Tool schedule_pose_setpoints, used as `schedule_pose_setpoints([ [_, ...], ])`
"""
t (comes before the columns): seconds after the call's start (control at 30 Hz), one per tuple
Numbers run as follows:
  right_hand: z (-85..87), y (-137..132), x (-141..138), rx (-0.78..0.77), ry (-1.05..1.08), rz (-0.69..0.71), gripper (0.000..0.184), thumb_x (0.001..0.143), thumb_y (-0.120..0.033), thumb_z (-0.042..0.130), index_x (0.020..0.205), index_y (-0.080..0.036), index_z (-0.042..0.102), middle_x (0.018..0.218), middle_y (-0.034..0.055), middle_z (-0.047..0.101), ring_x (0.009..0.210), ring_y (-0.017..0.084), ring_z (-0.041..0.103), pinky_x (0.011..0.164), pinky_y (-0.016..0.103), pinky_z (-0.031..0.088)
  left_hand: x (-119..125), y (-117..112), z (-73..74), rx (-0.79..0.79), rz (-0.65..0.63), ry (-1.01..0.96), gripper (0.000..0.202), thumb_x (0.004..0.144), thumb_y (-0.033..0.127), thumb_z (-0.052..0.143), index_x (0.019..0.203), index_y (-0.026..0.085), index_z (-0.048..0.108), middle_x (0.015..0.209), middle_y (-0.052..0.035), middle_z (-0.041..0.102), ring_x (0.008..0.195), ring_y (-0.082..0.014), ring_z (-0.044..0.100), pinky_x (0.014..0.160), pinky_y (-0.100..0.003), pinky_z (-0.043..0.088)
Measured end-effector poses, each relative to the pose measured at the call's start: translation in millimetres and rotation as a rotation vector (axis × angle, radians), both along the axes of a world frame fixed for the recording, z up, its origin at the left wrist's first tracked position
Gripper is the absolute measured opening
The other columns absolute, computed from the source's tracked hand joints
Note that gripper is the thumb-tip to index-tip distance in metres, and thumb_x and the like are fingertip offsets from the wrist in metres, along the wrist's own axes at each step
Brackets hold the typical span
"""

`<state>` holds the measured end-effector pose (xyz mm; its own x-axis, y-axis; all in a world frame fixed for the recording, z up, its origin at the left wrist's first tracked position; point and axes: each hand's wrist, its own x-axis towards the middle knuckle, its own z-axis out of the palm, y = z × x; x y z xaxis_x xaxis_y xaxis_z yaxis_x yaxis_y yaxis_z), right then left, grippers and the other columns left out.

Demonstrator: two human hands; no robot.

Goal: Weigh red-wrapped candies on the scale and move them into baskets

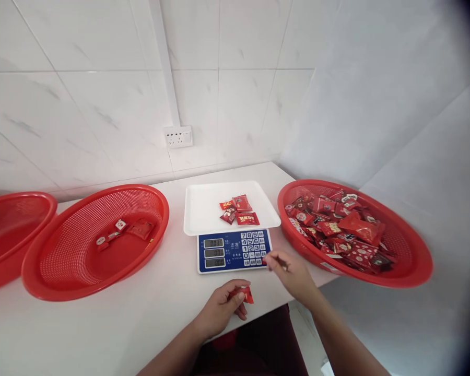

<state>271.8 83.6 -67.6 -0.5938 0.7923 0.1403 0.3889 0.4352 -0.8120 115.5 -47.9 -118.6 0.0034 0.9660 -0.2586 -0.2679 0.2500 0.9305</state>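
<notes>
My left hand (224, 308) is closed around a small red candy packet (247, 295) above the table's front edge. At the lower right corner of the scale's keypad is my right hand (288, 269), its fingers curled together. A bit of red shows at those fingertips, too small to name. The digital scale (235, 251) has a blue panel with lit displays and number keys. On its white tray (203, 209) lie several wrapped candies (238, 209) in red and dark wrappers, grouped at the right of the middle.
To the right, a red oval basket (419, 266) holds a heap of wrapped candies (337, 224). Another red basket (43, 282) on the left has several packets (141, 228) inside. A third basket (19, 201) is cut off at the left edge. Tiled wall with a socket (179, 137) behind.
</notes>
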Motion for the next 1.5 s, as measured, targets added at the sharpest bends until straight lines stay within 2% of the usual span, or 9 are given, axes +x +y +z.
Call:
schedule_pose_setpoints([
  [0.1,-30.6,-27,-2,-0.192,-0.030,0.092,0.033,0.086,-0.043,0.043,0.064,-0.021,0.052,0.058,-0.0009,0.057,0.058,0.016,0.055,0.058,0.027,0.045,1,1,-1.4,0.024,-0.008,0.003,0.048,0.076,0.048,0.060,0.110,0.017,0.048,0.077,0.0007,0.057,0.061,-0.0096,0.055,0.064,-0.029,0.049],
  [0.2,-46.0,-44,-12,-0.301,-0.033,0.134,0.035,0.084,-0.047,0.045,0.065,-0.019,0.051,0.060,-0.0012,0.055,0.059,0.015,0.052,0.058,0.026,0.041,2,0,-0.8,0.041,-0.002,0.004,0.036,0.079,0.047,0.057,0.096,0.019,0.043,0.064,0.0049,0.054,0.055,-0.0090,0.053,0.060,-0.026,0.046],
  [0.3,-45.9,-46,-21,-0.385,-0.020,0.174,0.041,0.083,-0.054,0.046,0.060,-0.019,0.046,0.056,-0.0026,0.049,0.056,0.013,0.046,0.055,0.025,0.037,3,-1,1.9,0.050,0.007,0.014,0.035,0.081,0.050,0.053,0.091,0.020,0.039,0.057,0.0065,0.052,0.049,-0.0087,0.051,0.055,-0.024,0.044],
  [0.5,-45.3,-38,-25,-0.645,0.143,0.272,0.045,0.079,-0.061,0.050,0.061,-0.020,0.041,0.051,-0.0060,0.043,0.046,0.009,0.036,0.048,0.022,0.029,3,0,5.9,0.019,0.044,0.021,0.045,0.077,0.057,0.054,0.096,0.021,0.036,0.060,0.0061,0.055,0.047,-0.0081,0.052,0.051,-0.022,0.044],
  [0.77,-44.1,-32,-18,-0.727,0.173,0.341,0.048,0.072,-0.065,0.056,0.062,-0.020,0.043,0.049,-0.0068,0.043,0.045,0.008,0.036,0.047,0.022,0.029,1,0,3.7,-0.058,-0.067,0.016,0.042,0.078,0.058,0.051,0.077,0.016,0.046,0.062,0.0019,0.057,0.045,-0.0090,0.056,0.043,-0.021,0.043],
  [1.13,-46.5,-33,-23,-0.707,0.104,0.369,0.047,0.075,-0.063,0.053,0.061,-0.019,0.043,0.052,-0.0049,0.048,0.046,0.008,0.041,0.046,0.020,0.032,1,0,2.2,-0.043,-0.023,0.042,0.042,0.079,0.059,0.049,0.075,0.017,0.045,0.061,0.0019,0.057,0.045,-0.0099,0.055,0.044,-0.022,0.044],
  [1.27,-26.5,-34,-14,-0.578,0.025,0.330,0.036,0.081,-0.048,0.053,0.062,-0.018,0.049,0.056,-0.0035,0.053,0.051,0.009,0.046,0.050,0.021,0.036,-1,2,5.9,-0.054,-0.040,0.077,0.040,0.077,0.057,0.053,0.075,0.017,0.047,0.065,0.0009,0.059,0.049,-0.0112,0.057,0.049,-0.024,0.046],
  [1.37,10.4,-21,10,-0.317,-0.036,0.245,0.024,0.083,-0.037,0.052,0.069,-0.018,0.058,0.064,-0.0010,0.059,0.061,0.012,0.053,0.058,0.022,0.041,-3,4,9.8,-0.087,-0.050,0.044,0.040,0.075,0.057,0.056,0.078,0.017,0.050,0.068,0.0002,0.059,0.055,-0.0123,0.058,0.054,-0.026,0.048],
  [1.5,60.2,26,51,0.028,-0.152,0.008,0.026,0.088,-0.040,0.043,0.082,-0.019,0.059,0.078,0.0022,0.064,0.073,0.015,0.059,0.066,0.024,0.045,-4,4,13.7,-0.119,-0.035,-0.001,0.040,0.072,0.056,0.060,0.077,0.017,0.053,0.069,-0.0007,0.060,0.059,-0.0127,0.058,0.057,-0.026,0.049],
])
